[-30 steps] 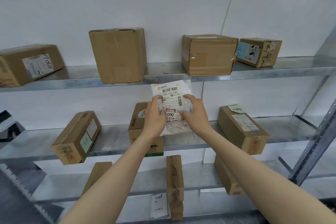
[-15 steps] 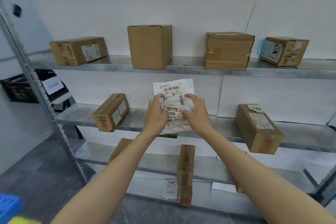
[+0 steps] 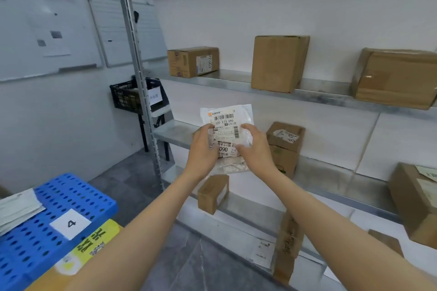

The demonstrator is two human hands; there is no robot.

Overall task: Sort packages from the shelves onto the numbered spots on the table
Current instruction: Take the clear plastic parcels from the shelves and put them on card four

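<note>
- Plastic mailer pouch (image 3: 226,123), whitish with a shipping label that reads 090, is held up in the air in front of the middle shelf (image 3: 170,132). So it's off the shelf but not on any spot yet.
- Left hand (image 3: 203,151) pinches the pouch's left edge and right hand (image 3: 256,149) pinches the right edge. The fingers (image 3: 246,127) are curled in on it with thumbs on the label face, not spread at all.
- My read: this is the check-the-label bit, between picking and placing.
- Next move probably means swinging over to the blue counter (image 3: 78,191) at lower left and finding the matching number. Only the card marked 4 (image 3: 70,224) shows, so I can't tell where 090 belongs.
- Pouch looks floppy, so I'd keep both hands on it while carrying.
- Further out: a yellow package (image 3: 97,238) sits just beside the 4 card, and cardboard boxes (image 3: 279,64) are left on the shelves.
</note>
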